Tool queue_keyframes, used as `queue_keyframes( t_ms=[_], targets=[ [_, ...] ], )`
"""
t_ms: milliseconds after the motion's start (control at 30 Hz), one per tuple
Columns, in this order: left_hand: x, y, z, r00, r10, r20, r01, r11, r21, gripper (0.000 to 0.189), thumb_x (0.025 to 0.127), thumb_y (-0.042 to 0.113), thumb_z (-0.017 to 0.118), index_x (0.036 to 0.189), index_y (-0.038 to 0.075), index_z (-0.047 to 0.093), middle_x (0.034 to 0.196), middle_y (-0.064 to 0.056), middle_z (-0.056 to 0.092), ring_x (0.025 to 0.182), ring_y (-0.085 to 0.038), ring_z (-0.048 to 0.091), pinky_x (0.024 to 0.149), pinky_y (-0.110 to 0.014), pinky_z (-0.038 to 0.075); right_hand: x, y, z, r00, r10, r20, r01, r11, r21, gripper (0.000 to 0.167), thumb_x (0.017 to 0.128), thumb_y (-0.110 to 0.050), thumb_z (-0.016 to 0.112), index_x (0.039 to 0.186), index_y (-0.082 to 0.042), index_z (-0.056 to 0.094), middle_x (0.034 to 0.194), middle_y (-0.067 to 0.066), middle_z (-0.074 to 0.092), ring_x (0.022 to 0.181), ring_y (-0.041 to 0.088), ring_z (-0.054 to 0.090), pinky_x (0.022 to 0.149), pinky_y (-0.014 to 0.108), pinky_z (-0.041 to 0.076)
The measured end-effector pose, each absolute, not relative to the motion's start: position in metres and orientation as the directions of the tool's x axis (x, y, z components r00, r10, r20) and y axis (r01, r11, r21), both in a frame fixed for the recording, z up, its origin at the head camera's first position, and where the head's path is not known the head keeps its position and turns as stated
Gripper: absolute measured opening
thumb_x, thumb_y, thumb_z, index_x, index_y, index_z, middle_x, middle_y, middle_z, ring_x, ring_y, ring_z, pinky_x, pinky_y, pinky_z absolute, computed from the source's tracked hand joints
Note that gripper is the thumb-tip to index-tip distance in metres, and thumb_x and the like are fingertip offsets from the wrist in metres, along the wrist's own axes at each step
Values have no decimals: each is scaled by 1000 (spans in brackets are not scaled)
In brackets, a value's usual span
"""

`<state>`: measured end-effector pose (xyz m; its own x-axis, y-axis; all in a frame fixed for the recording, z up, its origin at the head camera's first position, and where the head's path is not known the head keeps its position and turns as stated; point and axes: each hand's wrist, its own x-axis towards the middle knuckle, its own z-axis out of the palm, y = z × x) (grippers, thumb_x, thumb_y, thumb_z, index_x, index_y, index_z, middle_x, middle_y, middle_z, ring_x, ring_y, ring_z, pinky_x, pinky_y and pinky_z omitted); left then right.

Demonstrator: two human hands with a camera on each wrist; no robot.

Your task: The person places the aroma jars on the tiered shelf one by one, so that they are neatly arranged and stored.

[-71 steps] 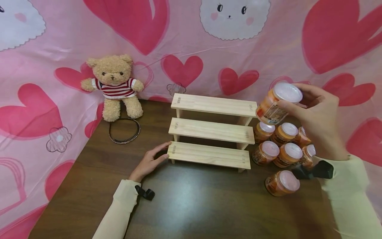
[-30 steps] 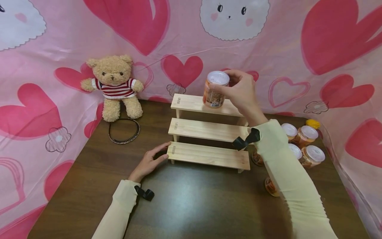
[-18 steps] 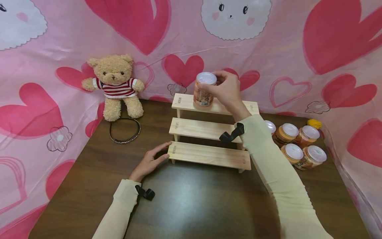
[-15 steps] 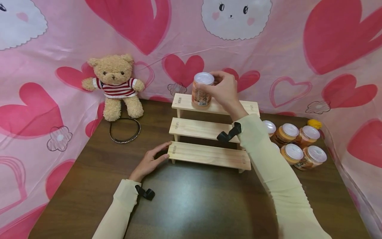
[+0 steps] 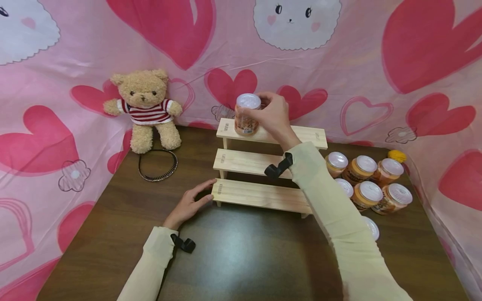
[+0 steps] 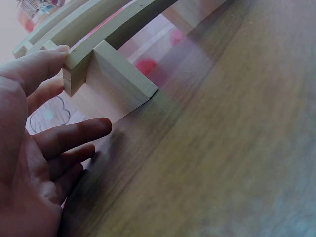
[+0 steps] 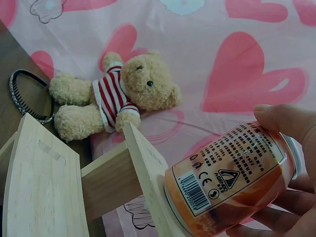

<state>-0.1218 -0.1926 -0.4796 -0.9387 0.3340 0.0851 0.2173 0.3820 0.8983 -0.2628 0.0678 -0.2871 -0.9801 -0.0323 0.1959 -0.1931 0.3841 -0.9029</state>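
My right hand (image 5: 272, 115) grips an orange-labelled jar (image 5: 246, 119) with a clear-white lid, thumb on one side and fingers on the other. In the right wrist view, the jar (image 7: 229, 177) shows a barcode and black print; its base meets the top step. The jar is upright near the left end of a three-step wooden display stand (image 5: 263, 194). My left hand (image 5: 188, 205) touches the left end of the lowest step. In the left wrist view, the left hand (image 6: 34, 163) has fingertips against the step's corner (image 6: 74, 74), other fingers extended.
Several similar jars (image 5: 365, 165) stand right of the stand, one (image 5: 372, 228) partly behind the right sleeve. A teddy bear (image 5: 144, 108) in a striped shirt sits at back left, a headband (image 5: 158, 179) before it. A yellow ball-like thing (image 5: 396, 156) lies at back right.
The right hand has carried the jar from above the jar group leftward onto the top step, then further left along it. The left hand has stayed at the lowest step.
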Motion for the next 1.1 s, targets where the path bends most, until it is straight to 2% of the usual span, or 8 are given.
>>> queue_keyframes(
  t_ms=[133, 233, 367, 600, 767, 900, 1100],
  targets=[
    [-128, -197, -498, -936, 337, 103, 236, 382, 894, 50, 100, 17, 61, 148, 20, 50, 148, -10, 56, 137, -31, 53, 112, -58, 36, -263, 65, -288, -981, -43, 191, -193, 395, -898, 63, 73, -36, 90, 126, -10, 67, 120, 7, 71, 105, 12, 64, 91, 27, 53],
    [-128, -198, -497, -935, 338, 103, 236, 381, 894, 49, 100, 18, 61, 148, 21, 51, 148, -9, 56, 137, -30, 52, 112, -58, 35, -262, 65, -289, -982, -54, 183, -189, 405, -894, 65, 73, -37, 89, 128, -11, 65, 124, 6, 70, 110, 12, 64, 96, 28, 53],
    [-127, -198, -497, -937, 334, 98, 230, 382, 895, 49, 100, 17, 62, 148, 20, 51, 149, -10, 55, 138, -31, 52, 112, -59, 35, -261, 65, -288, -983, -77, 168, -185, 419, -889, 68, 75, -39, 87, 132, -13, 62, 128, 4, 68, 116, 13, 62, 100, 29, 51],
    [-128, -197, -498, -941, 328, 79, 206, 372, 905, 52, 99, 12, 62, 149, 12, 48, 150, -16, 52, 139, -36, 49, 112, -61, 34, -254, 76, -284, -973, -129, 191, -229, 436, -871, 69, 78, -45, 84, 134, -16, 57, 133, 2, 63, 121, 16, 60, 104, 32, 49],
    [-127, -197, -497, -943, 325, 75, 199, 368, 908, 51, 99, 14, 62, 149, 17, 49, 152, -11, 52, 140, -33, 49, 113, -60, 33, -244, 94, -280, -961, -109, 256, -277, 457, -845, 69, 80, -42, 83, 137, -16, 55, 136, 5, 63, 127, 19, 59, 109, 37, 46],
    [-127, -198, -497, -943, 324, 79, 204, 372, 905, 50, 100, 17, 62, 148, 21, 50, 151, -9, 53, 139, -31, 50, 113, -59, 34, -233, 110, -277, -953, -92, 290, -300, 439, -847, 68, 80, -38, 84, 137, -15, 55, 135, 6, 63, 127, 20, 58, 110, 36, 45],
    [-128, -197, -496, -941, 328, 83, 207, 363, 909, 50, 100, 16, 62, 148, 19, 50, 150, -11, 54, 139, -32, 50, 113, -60, 33, -218, 133, -276, -950, -53, 308, -304, 397, -866, 62, 81, -32, 84, 134, -15, 58, 132, 7, 64, 123, 16, 59, 105, 29, 48]
  ],
)
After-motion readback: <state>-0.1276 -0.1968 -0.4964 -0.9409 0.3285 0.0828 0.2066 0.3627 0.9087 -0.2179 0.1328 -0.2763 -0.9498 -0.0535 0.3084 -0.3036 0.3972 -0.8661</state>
